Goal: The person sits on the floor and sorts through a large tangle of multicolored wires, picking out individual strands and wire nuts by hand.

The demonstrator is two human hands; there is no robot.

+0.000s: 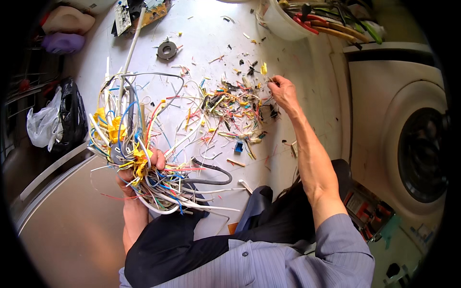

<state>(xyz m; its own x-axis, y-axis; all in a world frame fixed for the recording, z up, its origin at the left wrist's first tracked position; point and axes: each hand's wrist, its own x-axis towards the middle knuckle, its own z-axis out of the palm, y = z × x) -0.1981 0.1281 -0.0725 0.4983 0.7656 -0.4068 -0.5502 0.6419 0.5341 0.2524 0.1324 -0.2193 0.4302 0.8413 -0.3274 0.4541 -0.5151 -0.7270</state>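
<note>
My left hand (157,160) is closed around a large tangled bundle of electrical wires (158,187), white, grey, blue, yellow and red, with yellow tape (117,129) stuck on it. The bundle hangs above my left thigh and the floor. My right hand (282,90) is at the right edge of a pile of wire scraps (234,108) on the floor. Its thumb and fingertips are pinched together; whether something small is between them I cannot tell. A yellow scrap (264,68) lies just beyond them. A small blue plastic box (238,146) lies below the pile.
A roll of black tape (166,50) and circuit boards (144,16) lie farther off. A white bucket (284,21) at the upper right holds pliers and other hand tools. A front-loading washing machine (396,126) stands at right, plastic bags (47,118) at left, a toolbox (367,212) at lower right.
</note>
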